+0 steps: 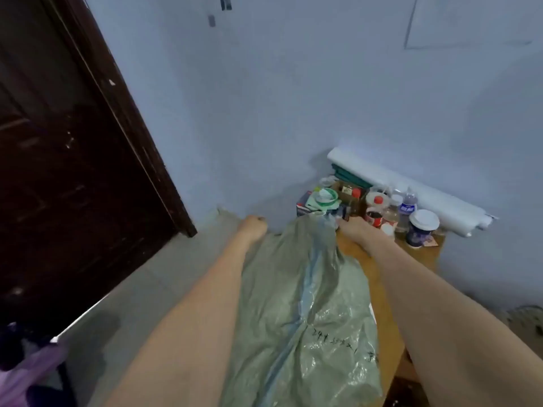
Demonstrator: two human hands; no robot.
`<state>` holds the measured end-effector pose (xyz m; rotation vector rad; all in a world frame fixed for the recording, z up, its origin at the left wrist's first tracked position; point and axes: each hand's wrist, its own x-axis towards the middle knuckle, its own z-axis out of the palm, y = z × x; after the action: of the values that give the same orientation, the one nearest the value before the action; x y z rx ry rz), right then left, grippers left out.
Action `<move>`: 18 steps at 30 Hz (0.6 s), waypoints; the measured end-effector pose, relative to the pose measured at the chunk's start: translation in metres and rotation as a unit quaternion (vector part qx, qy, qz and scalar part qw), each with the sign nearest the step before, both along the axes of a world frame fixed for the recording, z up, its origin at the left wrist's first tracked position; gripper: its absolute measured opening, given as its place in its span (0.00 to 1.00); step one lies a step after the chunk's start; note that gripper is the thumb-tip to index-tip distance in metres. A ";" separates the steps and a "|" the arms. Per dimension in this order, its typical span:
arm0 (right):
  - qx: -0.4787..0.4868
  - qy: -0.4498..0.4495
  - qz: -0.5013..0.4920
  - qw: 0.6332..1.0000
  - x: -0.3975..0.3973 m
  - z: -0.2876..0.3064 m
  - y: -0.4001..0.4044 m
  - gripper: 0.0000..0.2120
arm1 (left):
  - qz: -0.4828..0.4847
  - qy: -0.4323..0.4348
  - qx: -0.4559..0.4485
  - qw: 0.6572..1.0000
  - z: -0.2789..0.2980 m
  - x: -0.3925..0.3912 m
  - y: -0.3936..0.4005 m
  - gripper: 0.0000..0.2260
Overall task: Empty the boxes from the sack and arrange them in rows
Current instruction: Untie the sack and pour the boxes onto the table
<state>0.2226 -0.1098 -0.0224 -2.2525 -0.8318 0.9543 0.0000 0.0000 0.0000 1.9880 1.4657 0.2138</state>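
Sack (305, 312) of green woven plastic hangs or lies stretched between the person's two arms, its far end held up near the wall and its near end spreading over the wooden counter (423, 259) toward the camera. The left hand (253, 226) grips the sack's far left corner with fingers curled into the fabric; the right hand (351, 227) pinches the bunched far right corner the same way. No boxes are visible, so they are either inside or out of view. Just beyond the right hand, at the counter's far edge, stand crowded bottles (408, 205), a lidded cup (422, 227) and a green bowl (412, 198) in front of a white roll (411, 189). The risk appears to be this: shaking the sack so close to that clutter could knock bottles over, or boxes could tumble off the counter's left edge onto the floor (147, 289).
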 end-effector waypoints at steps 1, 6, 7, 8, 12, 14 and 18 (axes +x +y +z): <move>-0.002 0.014 -0.011 1.000 -0.001 -0.010 -0.001 0.35 | -0.006 0.004 -0.018 1.000 -0.009 0.002 0.002 0.17; -0.072 0.080 -0.038 0.993 -0.003 -0.058 -0.003 0.46 | 0.006 0.007 -0.096 0.995 -0.075 -0.005 0.018 0.23; -0.084 0.087 -0.037 0.992 -0.003 -0.066 -0.003 0.49 | 0.012 0.011 -0.111 0.994 -0.088 -0.008 0.023 0.27; -0.088 0.096 -0.037 0.991 -0.002 -0.072 -0.002 0.52 | 0.014 0.001 -0.129 0.992 -0.103 -0.011 0.027 0.31; -0.094 0.140 -0.021 0.985 0.001 -0.096 0.002 0.55 | 0.020 -0.025 -0.186 0.982 -0.124 -0.018 0.024 0.41; -0.094 0.142 -0.007 0.985 0.002 -0.104 0.004 0.52 | 0.012 -0.036 -0.240 0.970 -0.119 -0.018 0.013 0.37; -0.086 0.111 -0.013 0.990 -0.004 -0.112 0.004 0.41 | 0.007 -0.028 -0.293 0.956 -0.133 -0.023 0.008 0.38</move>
<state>0.2189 -0.1059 -0.1344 -2.2406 -0.6409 1.2797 -0.0232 0.0078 -0.1331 1.4753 1.3127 -0.1473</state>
